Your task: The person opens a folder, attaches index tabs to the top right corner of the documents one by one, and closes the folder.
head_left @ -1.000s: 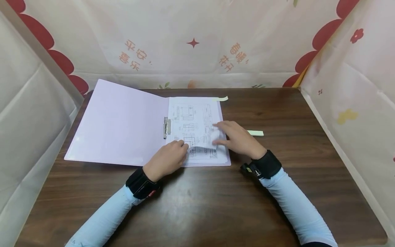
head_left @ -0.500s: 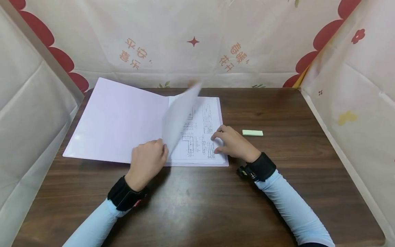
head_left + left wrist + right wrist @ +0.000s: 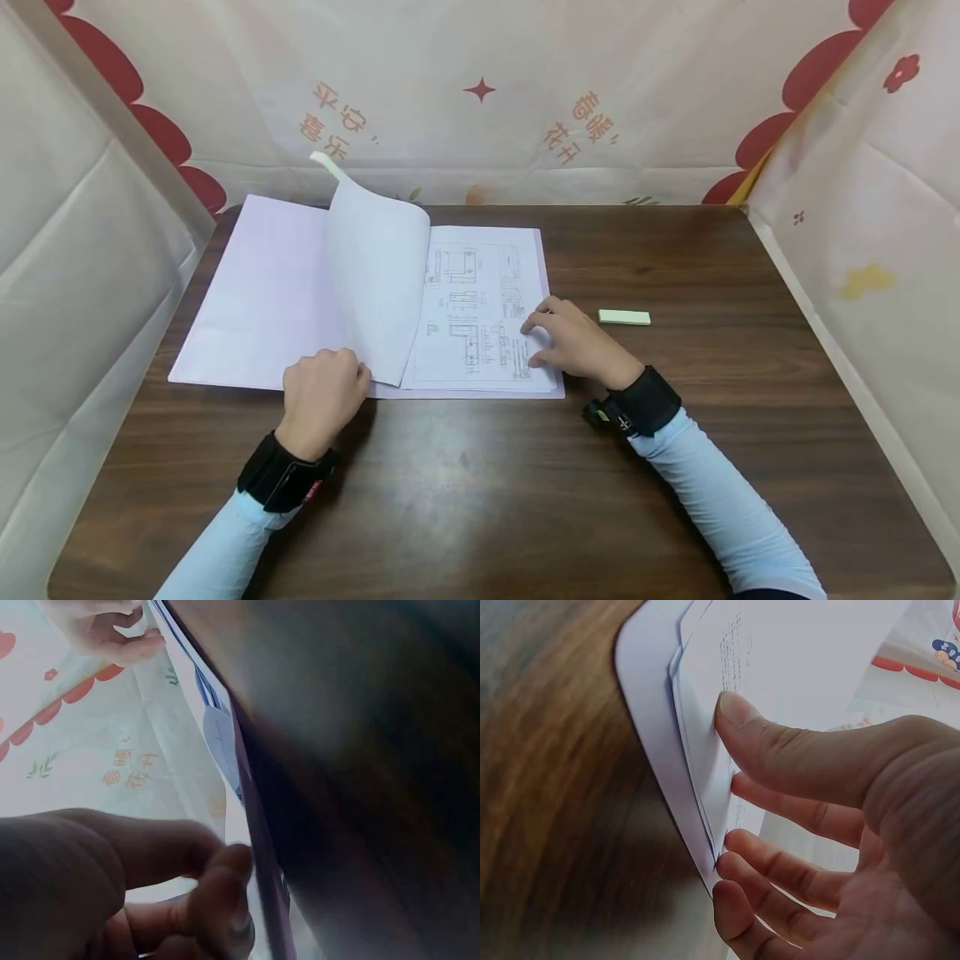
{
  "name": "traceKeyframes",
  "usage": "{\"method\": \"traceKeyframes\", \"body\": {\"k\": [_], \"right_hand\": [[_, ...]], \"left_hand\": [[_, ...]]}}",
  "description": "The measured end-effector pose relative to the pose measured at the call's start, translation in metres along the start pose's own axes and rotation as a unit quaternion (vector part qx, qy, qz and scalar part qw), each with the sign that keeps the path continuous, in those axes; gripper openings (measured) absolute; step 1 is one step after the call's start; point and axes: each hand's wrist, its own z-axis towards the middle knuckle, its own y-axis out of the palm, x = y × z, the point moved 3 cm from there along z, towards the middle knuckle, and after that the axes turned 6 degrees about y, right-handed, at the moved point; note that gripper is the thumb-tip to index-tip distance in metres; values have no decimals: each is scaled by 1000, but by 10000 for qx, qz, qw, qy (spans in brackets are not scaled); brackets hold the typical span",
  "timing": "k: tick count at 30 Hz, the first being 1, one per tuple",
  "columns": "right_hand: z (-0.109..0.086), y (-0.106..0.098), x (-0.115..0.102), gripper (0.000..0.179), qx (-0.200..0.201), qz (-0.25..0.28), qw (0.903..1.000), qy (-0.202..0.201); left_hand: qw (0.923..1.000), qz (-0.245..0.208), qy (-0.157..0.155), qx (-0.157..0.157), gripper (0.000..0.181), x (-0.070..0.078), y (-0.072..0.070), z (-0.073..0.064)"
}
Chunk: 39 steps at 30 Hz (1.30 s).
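An open lilac folder (image 3: pixel 255 292) lies on the table with its cover spread left. On its right side rests a stack of sheets with technical drawings (image 3: pixel 480 308). A loose sheet (image 3: pixel 375 275) stands curled over toward the left, its blank back facing up and a pale green sticky tab (image 3: pixel 327 164) at its top corner. My left hand (image 3: pixel 326 396), fingers curled, pinches this sheet near its lower left corner; the exact contact is partly hidden. The fingertips of my right hand (image 3: pixel 577 342) rest on the right edge of the drawings, thumb and fingers apart.
A pale green pad of sticky notes (image 3: pixel 624 317) lies on the brown wooden table (image 3: pixel 465 500), right of the folder. Cloth walls (image 3: pixel 480 50) with printed patterns stand behind and at both sides. The folder's metal clip is hidden behind the curled sheet.
My left hand has moved left, turning the tabbed sheet over from the stack toward the cover. My right hand has stayed near the stack's right edge, and the sticky-note pad shows more fully.
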Motion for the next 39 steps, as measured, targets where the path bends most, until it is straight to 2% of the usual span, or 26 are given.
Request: {"method": "traceKeyframes", "body": {"k": [4, 6, 8, 11, 13, 16, 20, 22, 25, 28, 31, 36, 39], "right_hand": [[-1, -1, -1, 44, -28, 86, 10000, 15], [-2, -1, -2, 44, -16, 83, 10000, 16], [-3, -2, -2, 44, 23, 57, 10000, 13], [-4, -4, -2, 44, 59, 77, 10000, 17], [-5, -4, -2, 43, 41, 109, 9999, 18], [-5, -4, -3, 44, 3, 140, 9999, 48], [-6, -5, -2, 44, 37, 95, 9999, 95], [-6, -6, -2, 44, 70, 65, 9999, 98], [-7, -8, -1, 44, 95, 37, 9999, 89], [-8, -9, -1, 44, 67, 27, 9999, 77], [-9, -9, -2, 43, 2, 43, 10000, 81], [-11, -8, -5, 42, -6, -41, 10000, -27], [-10, -9, -6, 41, 4, -70, 9997, -219]], "left_hand": [[9991, 203, 14, -360, 51, 6, -2, -1], [9989, 230, 177, -360, 52, 13, -5, 2], [9981, 257, 536, -147, 46, 22, -9, 8], [9924, 400, 1155, 149, 32, 36, -15, 24], [9869, 613, 1488, 102, 34, 42, -15, 36], [9830, 745, 1612, -458, 49, 44, -11, 52], [9808, 580, 1358, -1272, 58, 39, -1, 64], [9799, 435, 1185, -1545, 59, 36, 3, 66], [9783, 336, 1038, -1764, 62, 33, 6, 66], [9784, 314, 1118, -1709, 61, 36, 4, 66], [9779, 282, 1487, -1444, 54, 46, 1, 68], [9636, 105, 2347, -1275, 43, 73, 0, 75], [9572, 60, 2589, -1292, 37, 84, 4, 78]]}}
